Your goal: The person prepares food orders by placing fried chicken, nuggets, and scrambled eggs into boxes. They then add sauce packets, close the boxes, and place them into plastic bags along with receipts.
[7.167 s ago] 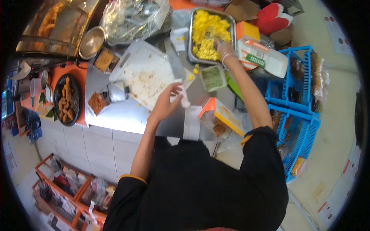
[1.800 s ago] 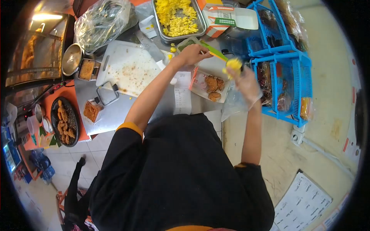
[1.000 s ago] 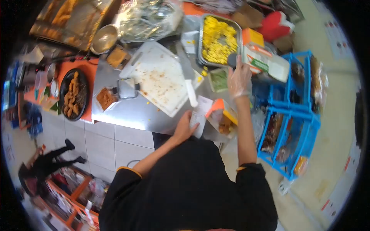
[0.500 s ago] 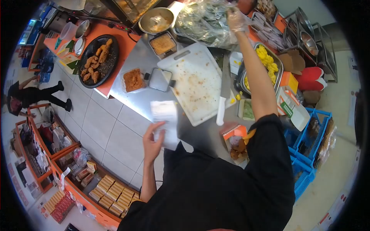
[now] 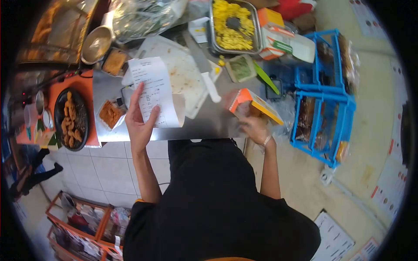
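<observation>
The left hand (image 5: 138,124) is holding a printed paper receipt (image 5: 153,92) up over the steel counter (image 5: 204,124), pinching it with the thumb lying across the front of the slip and the fingers spread behind it. The right hand (image 5: 254,128), wearing a thin clear glove, is resting at the near edge of an open orange and white food box (image 5: 254,105) with fried pieces inside; its fingers are curled against the box, though whether they are actually gripping it cannot be told through the blur. Beyond the left hand a white cutting board (image 5: 185,71) is lying under the receipt, with a white-handled knife (image 5: 208,78) on it between the two hands. Farther past the right hand a metal tray of yellow food (image 5: 233,24) is sitting, with a small tub of green paste (image 5: 241,68) just in front of it. To the outside of the right hand blue plastic baskets (image 5: 324,93) are standing; to the outside of the left hand a dark plate of fried pieces (image 5: 72,119) is sitting on an orange surface.
</observation>
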